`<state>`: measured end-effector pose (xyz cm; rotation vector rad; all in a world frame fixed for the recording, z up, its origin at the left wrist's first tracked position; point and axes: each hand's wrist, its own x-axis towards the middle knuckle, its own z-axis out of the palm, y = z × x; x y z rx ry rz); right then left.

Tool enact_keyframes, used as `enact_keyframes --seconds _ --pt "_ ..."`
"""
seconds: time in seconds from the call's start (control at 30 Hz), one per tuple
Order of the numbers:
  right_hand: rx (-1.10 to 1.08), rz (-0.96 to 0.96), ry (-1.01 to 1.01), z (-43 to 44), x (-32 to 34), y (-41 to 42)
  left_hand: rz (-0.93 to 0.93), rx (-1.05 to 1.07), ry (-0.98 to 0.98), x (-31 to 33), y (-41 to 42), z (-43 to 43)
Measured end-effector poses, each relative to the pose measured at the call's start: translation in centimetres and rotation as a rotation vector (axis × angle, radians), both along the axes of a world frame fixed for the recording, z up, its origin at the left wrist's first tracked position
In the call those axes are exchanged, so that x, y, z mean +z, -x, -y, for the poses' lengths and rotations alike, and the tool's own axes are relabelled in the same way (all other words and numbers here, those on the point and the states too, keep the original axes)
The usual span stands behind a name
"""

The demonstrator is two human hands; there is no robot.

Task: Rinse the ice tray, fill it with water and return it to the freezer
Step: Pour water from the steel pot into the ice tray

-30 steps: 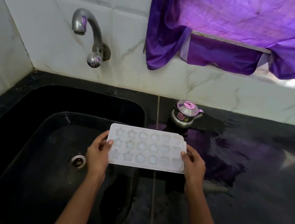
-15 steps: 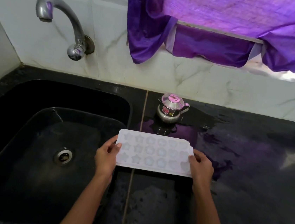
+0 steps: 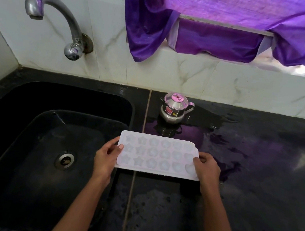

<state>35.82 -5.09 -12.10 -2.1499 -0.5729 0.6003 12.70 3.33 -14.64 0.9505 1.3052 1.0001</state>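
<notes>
Both bare forearms (image 3: 86, 202) reach up from 6 o'clock. The left hand (image 3: 105, 157) pinches the 9 o'clock end of the white plastic ice tray (image 3: 157, 155) — thumb on top — the right hand (image 3: 207, 169) its 3 o'clock end.

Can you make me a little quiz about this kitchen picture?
1. True or false: the left hand and the right hand both hold the ice tray.
2. What stands on the counter behind the tray? A) a cup B) a small steel pot with a lid C) a plate
3. Fill in: the curtain is ___.
Key: 1 true; 2 B; 3 purple.
</notes>
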Motion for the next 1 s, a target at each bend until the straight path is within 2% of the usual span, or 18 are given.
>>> enact_keyframes --seconds 0.07,0.13,0.23,0.3,0.4,0.53,0.63,0.8,0.9,1.0 --pt "0.019 0.064 0.042 -0.1 0.1 -0.1 -0.074 0.008 -0.034 0.0 -0.1 -0.2" --pt "0.027 0.159 0.062 -0.3 0.3 -0.1 -0.252 0.018 -0.123 0.3 -0.3 -0.5" --pt "0.092 0.275 -0.008 -0.8 1.0 0.1 -0.497 -0.01 -0.307 1.5 -1.4 -1.0" --pt "0.165 0.295 -0.068 -1.5 1.5 0.2 -0.536 -0.037 -0.403 2.4 -2.6 -1.5" --pt "0.227 0.235 -0.176 -3.2 2.3 0.0 -0.504 -0.116 -0.502 3.5 -4.7 -2.6" --pt "0.266 0.173 -0.266 -6.0 2.7 -0.8 -0.521 -0.276 -0.53 4.1 -7.7 -5.0" --pt "0.269 0.163 -0.301 -8.0 2.6 -1.8 -0.556 -0.405 -0.457 4.0 -9.8 -6.8" --pt "0.178 0.075 -0.383 -11.0 1.7 -3.4 -0.389 -0.446 -0.329 3.7 -12.5 -9.1" --pt "0.155 -0.065 -0.424 -12.1 1.3 -4.1 -0.323 -0.444 -0.302 3.4 -13.6 -10.3" --pt "0.169 -0.296 -0.475 -13.0 1.0 -4.5 -0.255 -0.432 -0.295 2.9 -14.2 -11.0"
